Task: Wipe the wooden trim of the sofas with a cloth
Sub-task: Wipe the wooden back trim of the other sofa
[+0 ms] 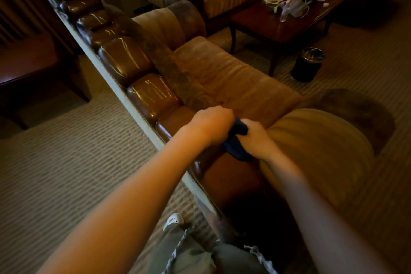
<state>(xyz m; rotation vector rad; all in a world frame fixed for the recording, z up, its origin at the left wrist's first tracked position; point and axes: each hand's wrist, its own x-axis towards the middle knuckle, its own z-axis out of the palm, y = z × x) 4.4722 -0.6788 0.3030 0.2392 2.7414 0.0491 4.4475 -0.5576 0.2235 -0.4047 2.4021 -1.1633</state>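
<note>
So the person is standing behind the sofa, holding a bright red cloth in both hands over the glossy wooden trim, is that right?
Nearly. The head view shows the cloth is dark blue, not red. The rest holds: the left hand and right hand both grip it over the glossy wooden trim along the back of the sofa.

- Dark blue cloth (pixel 236 140), plain, no pattern.
- Glossy reddish-brown wooden trim (pixel 124 63), streaked with pale highlights.
- Pale cream strip (pixel 104 73) along the trim's outer edge.
- Tan, faintly ribbed seat cushion (pixel 233 82); mottled darker brown band (pixel 175 73) beside the trim.
- Mustard-tan rounded armrest (pixel 320 151), darker brown at its far end.
- Beige carpet (pixel 66 158) with a fine pattern of short broken lines.
- Dark reddish-brown coffee table (pixel 262 22).
- Black bin (pixel 308 64) with a shiny rim.
- Olive-grey shorts (pixel 195 256) with pale twisted cords; white shoe (pixel 173 220).
</note>
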